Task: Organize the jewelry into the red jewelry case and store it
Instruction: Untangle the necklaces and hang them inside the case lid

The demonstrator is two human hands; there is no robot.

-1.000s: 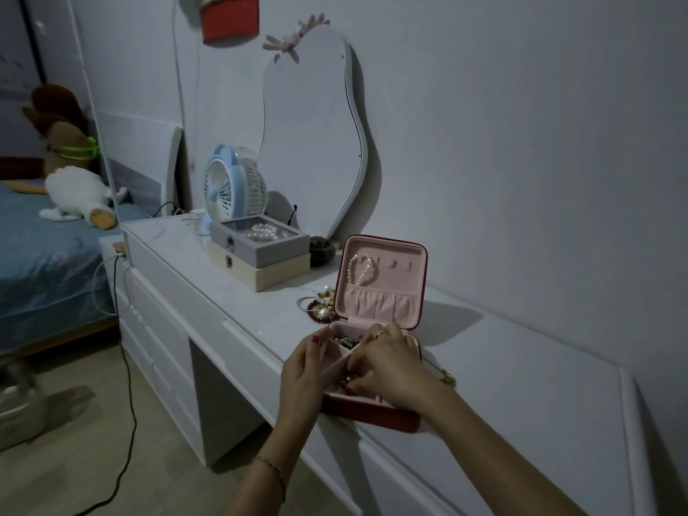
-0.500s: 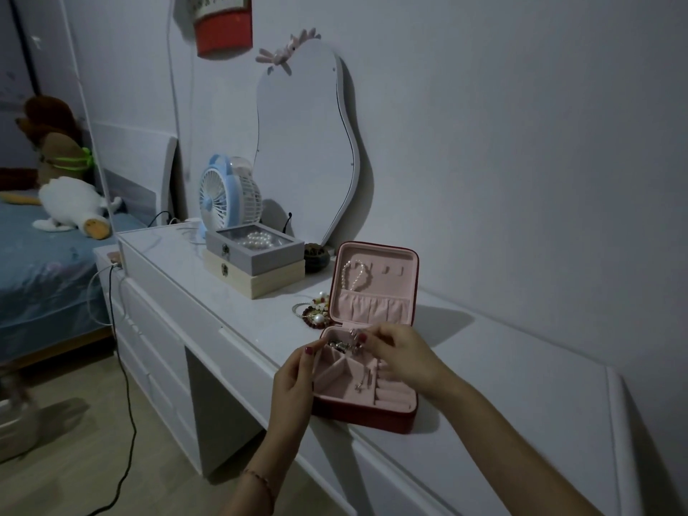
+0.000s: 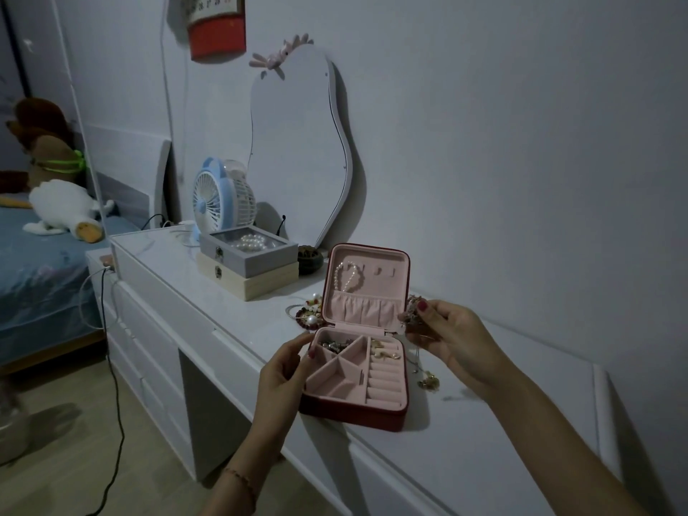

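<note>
Left hand [image 3: 286,366] at red jewelry case [image 3: 353,415] edge

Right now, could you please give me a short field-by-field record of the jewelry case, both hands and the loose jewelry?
case: red jewelry case, open on the white dresser, lid upright
lid: pearl bracelet hanging inside
tray: small pieces in the back compartments
left hand: fingers at the case's left edge
right hand: pinches a small jewelry piece right of the lid
loose: beaded jewelry pile left of the case, gold necklace to its right
</note>
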